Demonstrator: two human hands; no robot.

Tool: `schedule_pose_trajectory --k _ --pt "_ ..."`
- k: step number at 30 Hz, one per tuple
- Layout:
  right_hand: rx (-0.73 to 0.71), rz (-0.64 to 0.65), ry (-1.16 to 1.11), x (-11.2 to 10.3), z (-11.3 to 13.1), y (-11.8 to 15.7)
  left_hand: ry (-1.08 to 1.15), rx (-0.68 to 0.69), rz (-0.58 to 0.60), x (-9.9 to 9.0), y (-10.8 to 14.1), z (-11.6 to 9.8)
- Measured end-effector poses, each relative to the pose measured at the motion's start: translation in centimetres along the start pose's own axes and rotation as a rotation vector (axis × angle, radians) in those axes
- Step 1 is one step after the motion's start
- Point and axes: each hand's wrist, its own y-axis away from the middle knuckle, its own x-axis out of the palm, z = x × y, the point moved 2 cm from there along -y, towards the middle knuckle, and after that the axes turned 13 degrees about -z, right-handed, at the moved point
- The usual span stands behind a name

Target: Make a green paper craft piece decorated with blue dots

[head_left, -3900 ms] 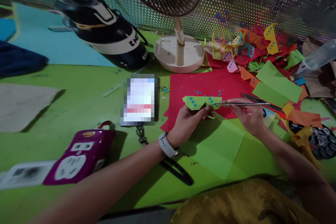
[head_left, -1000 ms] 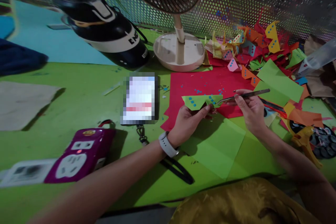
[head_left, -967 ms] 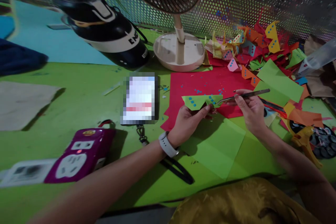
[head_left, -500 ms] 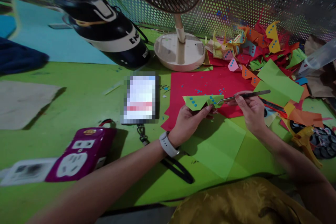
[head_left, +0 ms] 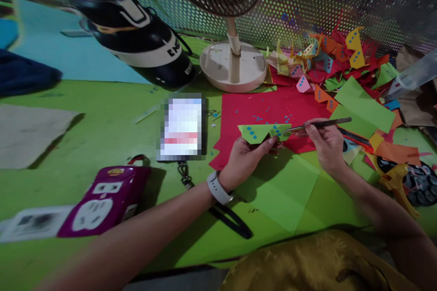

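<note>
Pinched in my left hand [head_left: 244, 159] is a folded piece of light green paper [head_left: 256, 132] with rows of small blue dots on it. My right hand [head_left: 326, 143] grips a pair of dark metal tweezers [head_left: 327, 122]. Their bent tip meets the green paper beside the dots, close to my left thumb. Whether the tip holds a dot is too small to tell. Beneath and behind the hands lies a red sheet [head_left: 273, 104] with loose blue dots scattered over it. A green square sheet [head_left: 283, 195] lies below my hands.
A pile of dotted folded papers [head_left: 341, 57] fills the back right, near a green sheet [head_left: 365, 104]. Behind stand a fan [head_left: 234, 77] and a black bottle [head_left: 146, 50]. A phone [head_left: 182, 127] with a strap, and a purple power strip [head_left: 105, 200], lie to the left. A yellow tool [head_left: 396, 179] lies right.
Almost nothing differs. Both hands, the green paper and the tweezers stay in the same place, with the tweezer tip still at the paper; the view has shifted very slightly.
</note>
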Motion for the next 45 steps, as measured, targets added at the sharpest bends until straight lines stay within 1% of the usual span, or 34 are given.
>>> schedule_pose_trajectory --k 5,8,13,16,21,27,32,37,41,45 --pt "-0.027 -0.007 -0.005 0.1 0.0 0.1 -0.017 0.008 -0.001 0.0 0.0 -0.2" --pt "-0.088 0.006 0.014 0.1 0.2 0.6 -0.024 0.009 0.013 0.0 0.1 -0.3" --pt "-0.218 0.003 0.134 0.0 0.3 1.3 -0.055 0.001 0.013 0.0 0.1 -0.3" --pt "-0.283 0.008 0.195 -0.2 0.2 1.4 -0.03 -0.019 0.006 0.0 0.1 0.0" --pt "-0.341 0.028 0.189 -0.3 0.1 1.4 0.011 -0.015 0.003 -0.1 0.0 0.3" --pt "-0.36 0.025 0.271 -0.5 0.3 1.3 0.036 -0.037 -0.004 0.1 0.1 0.1" --pt "-0.382 0.027 0.269 -0.5 0.6 1.2 0.046 -0.03 0.007 0.1 0.1 0.0" --pt "-0.372 0.029 0.283 -0.5 0.7 1.2 0.031 -0.025 0.012 0.1 0.1 -0.1" --pt "-0.398 -0.006 0.273 -0.8 0.7 1.1 0.003 -0.033 0.014 0.1 0.1 -0.2" --pt "-0.361 -0.004 0.236 -0.9 0.6 1.0 0.002 -0.03 -0.001 0.1 0.1 -0.3"
